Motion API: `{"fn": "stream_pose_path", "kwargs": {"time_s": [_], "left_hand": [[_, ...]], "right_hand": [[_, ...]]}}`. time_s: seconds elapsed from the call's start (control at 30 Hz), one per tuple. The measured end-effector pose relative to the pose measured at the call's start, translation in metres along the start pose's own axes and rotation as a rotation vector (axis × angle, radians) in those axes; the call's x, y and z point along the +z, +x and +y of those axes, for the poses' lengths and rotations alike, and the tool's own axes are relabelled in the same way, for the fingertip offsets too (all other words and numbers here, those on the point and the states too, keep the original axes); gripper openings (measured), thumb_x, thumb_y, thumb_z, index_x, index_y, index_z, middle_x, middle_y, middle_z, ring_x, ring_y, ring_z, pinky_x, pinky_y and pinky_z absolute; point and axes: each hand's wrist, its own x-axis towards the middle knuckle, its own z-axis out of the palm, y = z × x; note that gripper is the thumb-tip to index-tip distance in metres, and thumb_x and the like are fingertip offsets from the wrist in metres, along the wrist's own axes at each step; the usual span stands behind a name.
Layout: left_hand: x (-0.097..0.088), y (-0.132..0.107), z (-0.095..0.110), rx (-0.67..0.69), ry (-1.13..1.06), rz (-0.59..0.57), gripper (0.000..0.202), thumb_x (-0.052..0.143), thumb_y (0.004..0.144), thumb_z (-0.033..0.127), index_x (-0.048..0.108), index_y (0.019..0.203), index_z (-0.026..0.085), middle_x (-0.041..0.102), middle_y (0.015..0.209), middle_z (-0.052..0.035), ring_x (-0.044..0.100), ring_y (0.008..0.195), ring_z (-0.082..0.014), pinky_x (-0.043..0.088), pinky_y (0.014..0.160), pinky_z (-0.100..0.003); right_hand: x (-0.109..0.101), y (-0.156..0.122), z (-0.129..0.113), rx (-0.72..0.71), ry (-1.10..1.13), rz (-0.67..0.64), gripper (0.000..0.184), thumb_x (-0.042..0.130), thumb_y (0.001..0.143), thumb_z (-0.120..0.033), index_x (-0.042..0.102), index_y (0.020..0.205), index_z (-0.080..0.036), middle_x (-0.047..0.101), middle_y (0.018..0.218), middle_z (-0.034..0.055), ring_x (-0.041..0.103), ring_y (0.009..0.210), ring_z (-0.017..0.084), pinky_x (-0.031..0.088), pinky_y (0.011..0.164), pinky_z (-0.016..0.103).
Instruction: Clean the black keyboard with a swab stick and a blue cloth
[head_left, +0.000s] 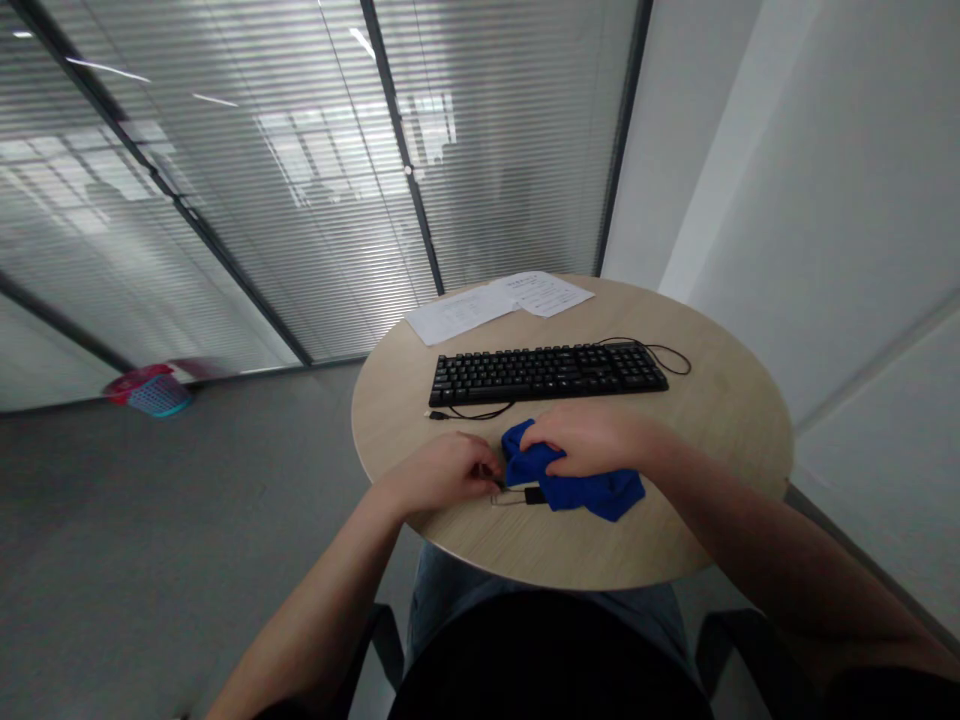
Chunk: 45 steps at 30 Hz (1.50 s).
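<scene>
My right hand [604,437] grips a crumpled blue cloth [592,492] from above, near the front of the round table. To its left, the fingers of my left hand [448,465] are pinched together. A small dark thing shows at those fingertips, too small to make out. Between the hands lies a black binder clip [534,495]; its wire handles point left, close to my left fingertips, and the cloth partly covers its body. Just beyond both hands a black keyboard [547,373] lies across the table, its cable plug [439,415] at the left front corner.
Printed paper sheets [472,312] lie at the far edge of the wooden table [720,400]. The keyboard's cable [679,360] loops out behind its right end. A red and blue basket [159,392] stands on the floor at left. Glass panels with blinds and a white wall surround the table.
</scene>
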Motion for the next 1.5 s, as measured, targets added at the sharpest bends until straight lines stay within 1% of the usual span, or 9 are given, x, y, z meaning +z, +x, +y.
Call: {"fn": "stream_pose_path", "kwargs": {"time_s": [0.33, 0.6, 0.73, 0.87, 1.0, 1.1, 1.27, 1.4, 1.5], "left_hand": [[0.005, 0.011, 0.006, -0.085, 0.098, 0.034, 0.025, 0.060, 0.080, 0.017, 0.078, 0.094, 0.025, 0.077, 0.091, -0.0017, 0.068, 0.080, -0.0197, 0.048, 0.073, -0.030], [0.005, 0.012, 0.000, -0.198, 0.389, 0.119, 0.022, 0.056, 0.083, 0.017, 0.077, 0.084, 0.023, 0.076, 0.083, -0.0056, 0.068, 0.074, -0.0222, 0.046, 0.066, -0.032], [-0.009, 0.001, -0.006, -0.311, 0.508, 0.160, 0.022, 0.055, 0.085, 0.017, 0.075, 0.079, 0.022, 0.076, 0.084, -0.0082, 0.070, 0.077, -0.0254, 0.047, 0.065, -0.033], [-0.033, -0.019, -0.003, -0.294, 0.575, 0.218, 0.023, 0.054, 0.086, 0.014, 0.073, 0.079, 0.024, 0.076, 0.088, -0.0080, 0.070, 0.082, -0.0265, 0.048, 0.067, -0.035], [-0.058, -0.041, 0.003, -0.289, 0.587, 0.308, 0.020, 0.056, 0.086, 0.021, 0.070, 0.074, 0.026, 0.073, 0.080, -0.0076, 0.067, 0.081, -0.0269, 0.048, 0.066, -0.036], [-0.071, -0.045, 0.009, -0.275, 0.636, 0.363, 0.021, 0.053, 0.088, 0.024, 0.069, 0.075, 0.027, 0.072, 0.081, -0.0068, 0.065, 0.082, -0.0265, 0.047, 0.066, -0.036], [-0.068, -0.016, 0.018, -0.171, 0.717, 0.418, 0.022, 0.050, 0.093, 0.018, 0.068, 0.082, 0.025, 0.072, 0.086, -0.0073, 0.062, 0.085, -0.0260, 0.046, 0.066, -0.035], [-0.055, 0.019, 0.014, -0.084, 0.730, 0.436, 0.020, 0.051, 0.093, 0.013, 0.068, 0.086, 0.021, 0.071, 0.091, -0.0091, 0.061, 0.087, -0.0247, 0.046, 0.068, -0.034], [-0.054, 0.043, 0.003, -0.050, 0.715, 0.478, 0.019, 0.051, 0.095, 0.016, 0.069, 0.091, 0.020, 0.071, 0.093, -0.0094, 0.061, 0.087, -0.0235, 0.046, 0.070, -0.033]], "right_hand": [[-0.001, 0.005, 0.019, 0.111, -0.021, 0.051, 0.019, 0.064, 0.075, -0.020, 0.070, 0.092, -0.022, 0.073, 0.085, 0.0047, 0.063, 0.075, 0.022, 0.035, 0.061, 0.030], [-0.003, 0.000, 0.049, 0.161, 0.090, 0.078, 0.023, 0.063, 0.073, -0.019, 0.070, 0.095, -0.021, 0.069, 0.079, 0.0020, 0.057, 0.067, 0.017, 0.032, 0.059, 0.027], [-0.004, -0.001, 0.052, 0.162, 0.132, 0.098, 0.025, 0.063, 0.073, -0.018, 0.070, 0.097, -0.021, 0.065, 0.075, 0.0003, 0.055, 0.064, 0.016, 0.033, 0.058, 0.026], [-0.003, -0.001, 0.056, 0.142, 0.222, 0.078, 0.026, 0.065, 0.075, -0.017, 0.071, 0.100, -0.019, 0.060, 0.069, -0.0023, 0.054, 0.061, 0.014, 0.036, 0.058, 0.025], [0.001, 0.001, 0.062, 0.129, 0.359, -0.024, 0.025, 0.066, 0.085, -0.037, 0.073, 0.101, -0.018, 0.060, 0.070, -0.0014, 0.054, 0.061, 0.014, 0.037, 0.057, 0.025], [0.002, 0.005, 0.062, 0.128, 0.470, 0.080, 0.039, 0.050, 0.096, -0.047, 0.073, 0.106, -0.016, 0.067, 0.082, 0.0032, 0.058, 0.072, 0.016, 0.042, 0.065, 0.026], [0.005, 0.013, 0.058, 0.219, 0.746, 0.181, 0.065, 0.025, 0.103, -0.058, 0.071, 0.116, -0.014, 0.067, 0.086, 0.0067, 0.056, 0.068, 0.014, 0.042, 0.059, 0.025], [0.009, 0.014, 0.056, 0.263, 0.986, 0.126, 0.063, 0.038, 0.097, -0.065, 0.064, 0.123, -0.014, 0.062, 0.071, 0.0014, 0.051, 0.053, 0.012, 0.035, 0.043, 0.021], [0.011, 0.011, 0.060, 0.308, 1.137, 0.161, 0.052, 0.050, 0.095, -0.060, 0.062, 0.119, -0.017, 0.043, 0.056, -0.0082, 0.036, 0.042, 0.009, 0.030, 0.038, 0.019]]}}
